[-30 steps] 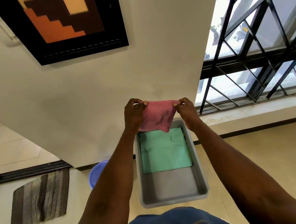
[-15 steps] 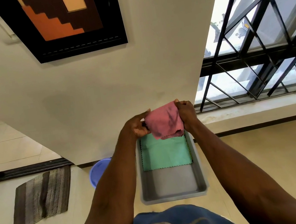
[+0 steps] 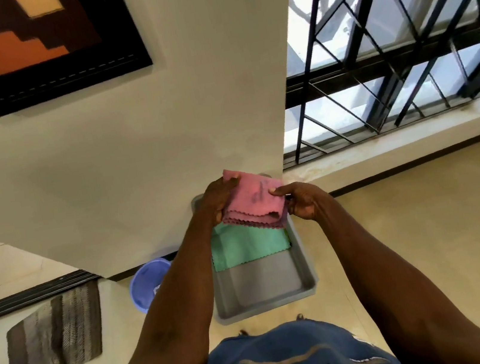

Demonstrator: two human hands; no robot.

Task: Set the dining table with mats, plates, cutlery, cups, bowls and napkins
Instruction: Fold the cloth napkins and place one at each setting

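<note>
Holding a folded pink napkin (image 3: pixel 256 203) between them, both hands hover over the far end of a grey tray (image 3: pixel 266 298) on the floor. The left hand (image 3: pixel 219 199) has its fingers curled round the napkin's left edge, thumb on top; the right hand (image 3: pixel 303 200) pinches the right edge, thumb on the upper face and fingers tucked beneath. A green napkin (image 3: pixel 249 246) lies flat in the tray's far half, directly under the pink one.

What could go wrong: the fold is loose — several scalloped layers hang free along the near edge — so if either grip slackens, it could fall open, or drop askew on the green napkin and need refolding. Dark smudges mark the pink cloth (stain or shadow, I cannot tell), which would matter for a table setting.

Counted: two napkins, one pink and one green; one tray; one blue basin (image 3: pixel 148 286) beside it; one striped rug (image 3: pixel 54 340). No mats, plates, cutlery, cups or table in view.
</note>
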